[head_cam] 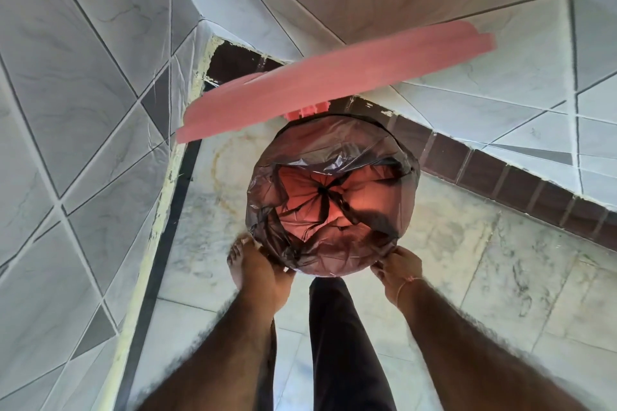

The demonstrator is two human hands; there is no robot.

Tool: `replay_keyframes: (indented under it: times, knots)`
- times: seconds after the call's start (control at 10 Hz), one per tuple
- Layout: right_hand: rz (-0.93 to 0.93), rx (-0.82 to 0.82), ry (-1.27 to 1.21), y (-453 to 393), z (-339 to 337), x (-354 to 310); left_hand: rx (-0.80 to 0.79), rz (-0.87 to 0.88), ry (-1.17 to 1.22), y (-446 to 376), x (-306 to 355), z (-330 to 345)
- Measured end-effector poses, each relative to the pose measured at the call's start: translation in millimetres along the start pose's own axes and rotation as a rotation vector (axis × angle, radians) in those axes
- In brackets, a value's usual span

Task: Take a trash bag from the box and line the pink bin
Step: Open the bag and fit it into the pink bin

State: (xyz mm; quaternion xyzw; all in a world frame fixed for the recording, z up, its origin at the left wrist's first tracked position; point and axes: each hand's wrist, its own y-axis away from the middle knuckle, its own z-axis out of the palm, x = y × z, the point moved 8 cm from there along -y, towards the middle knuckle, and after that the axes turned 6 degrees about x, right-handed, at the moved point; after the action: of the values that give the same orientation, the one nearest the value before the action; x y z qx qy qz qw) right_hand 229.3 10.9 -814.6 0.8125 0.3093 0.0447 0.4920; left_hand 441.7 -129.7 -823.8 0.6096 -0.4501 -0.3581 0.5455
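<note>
The dark bag [334, 150] sits inside the pink bin [309, 112], on the floor [467, 243] in the corner of the tiled walls [83, 77]; its mouth is stretched over the rim, and the pink shows through the thin film inside. The lid [334, 77] stands raised behind it, blurred. Our left hand [267, 272] presses the bag's edge at the near left rim, fingers curled around it. Our right hand [397, 265] pinches the bag's edge at the near right. A bare foot [238, 260] stands just beside the bin.
</note>
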Motion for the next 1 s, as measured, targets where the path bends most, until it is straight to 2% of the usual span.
replay_keyframes:
  times: [0.1, 0.2, 0.3, 0.4, 0.5, 0.6, 0.7, 0.8, 0.9, 1.0]
  knots:
    - [0.027, -0.02, -0.047, -6.0, 3.8, -6.6, 0.105, -0.013, -0.214, -13.2, 5.0, -12.8]
    - [0.005, 0.071, 0.011, -8.0, -11.6, -17.2, 0.41, 0.182, -0.51, -4.4, 34.5, -35.3]
    - [-0.419, 0.477, 0.187, 18.7, -42.7, -71.3, 0.5, 0.633, -0.849, 33.0, 84.7, -17.7]
    - [-0.859, 0.376, 0.235, 58.6, -17.0, -126.8, 0.414, 0.948, -0.642, 78.3, 111.1, 16.7]
    - [-0.877, 0.197, 0.251, 63.4, 17.9, -153.4, 0.243, 1.222, -0.783, 99.2, 122.1, 71.0]
    - [-0.786, 0.16, 0.338, 56.4, 37.1, -169.7, 0.105, 1.197, -0.912, 90.4, 125.9, 107.3]
    - [-0.741, 0.066, 0.509, 44.7, 49.7, -174.7, 0.089, 1.081, -0.972, 70.5, 134.4, 111.3]
    - [-0.827, 0.027, 0.539, 49.0, 43.9, -186.8, 0.103, 1.063, -0.984, 78.3, 147.7, 99.1]
    - [-0.707, -0.005, 0.25, 55.9, 22.1, -205.1, 0.144, 0.886, -0.589, 96.2, 171.9, 66.5]
    - [-0.53, -0.168, -0.202, 92.6, 7.9, -227.1, 0.076, 0.681, -0.201, 124.2, 184.8, 46.2]
